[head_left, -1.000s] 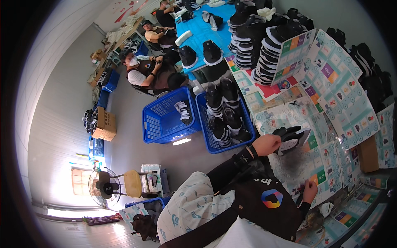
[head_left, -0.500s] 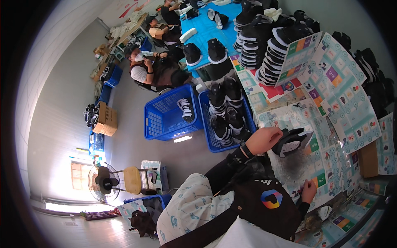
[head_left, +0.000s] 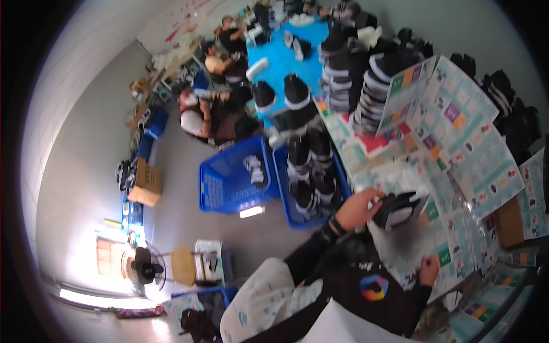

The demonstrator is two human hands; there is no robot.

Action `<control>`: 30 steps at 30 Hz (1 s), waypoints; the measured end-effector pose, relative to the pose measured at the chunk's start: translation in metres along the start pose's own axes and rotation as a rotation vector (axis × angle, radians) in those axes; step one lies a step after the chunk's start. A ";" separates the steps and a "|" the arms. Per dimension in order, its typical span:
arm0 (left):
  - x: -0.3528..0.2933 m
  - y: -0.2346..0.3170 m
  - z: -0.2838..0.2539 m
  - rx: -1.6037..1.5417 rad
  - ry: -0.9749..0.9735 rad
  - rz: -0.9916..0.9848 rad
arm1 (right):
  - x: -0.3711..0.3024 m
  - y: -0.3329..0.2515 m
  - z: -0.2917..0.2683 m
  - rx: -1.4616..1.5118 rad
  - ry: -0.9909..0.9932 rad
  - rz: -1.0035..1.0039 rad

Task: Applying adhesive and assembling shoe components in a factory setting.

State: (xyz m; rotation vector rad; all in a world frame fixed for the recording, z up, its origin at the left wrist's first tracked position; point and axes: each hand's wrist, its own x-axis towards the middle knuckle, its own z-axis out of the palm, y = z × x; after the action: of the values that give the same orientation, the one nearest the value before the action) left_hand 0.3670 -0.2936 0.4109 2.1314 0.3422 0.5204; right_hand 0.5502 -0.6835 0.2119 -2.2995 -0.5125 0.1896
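My left hand [head_left: 355, 210] is at the near edge of the paper-covered bench, its fingertips closed on the edge of a black and white shoe upper [head_left: 397, 212]. The upper is tilted, with its black part raised and a pale panel facing me. Motion blur hides the exact grip. Lower on the bench, apart from the upper, my right hand [head_left: 429, 271] rests with curled fingers. Whatever is inside those fingers, if anything, cannot be seen. A dark smudged patch [head_left: 407, 243] marks the paper between both hands.
Tall stacks of black and white shoes [head_left: 369, 106] stand behind printed cardboard panels [head_left: 457, 114]. Left of the bench are a blue basket with shoes [head_left: 297, 222] and another blue basket [head_left: 220, 186]. Several people sit by a blue table [head_left: 280, 60]. A fan [head_left: 147, 267] stands lower left.
The whole view has shifted and blurred. My left hand remains at the shoe upper, whose black part now looks more raised. My right hand stays in about the same place on the bench.
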 end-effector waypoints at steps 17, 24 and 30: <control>0.012 -0.075 0.089 0.111 -0.220 -0.089 | -0.052 0.059 0.030 -0.609 -0.002 0.516; -0.034 -0.178 0.114 0.206 -0.444 -0.271 | -0.067 0.101 0.027 -0.641 0.050 0.534; -0.244 -0.380 0.104 0.051 -0.360 -0.940 | -0.040 0.080 0.020 -0.549 -0.072 0.478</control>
State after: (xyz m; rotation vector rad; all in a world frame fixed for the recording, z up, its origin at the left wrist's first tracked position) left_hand 0.1849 -0.2555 -0.0133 1.7952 1.0624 -0.4092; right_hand 0.5329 -0.7377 0.1402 -2.9367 -0.0309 0.4040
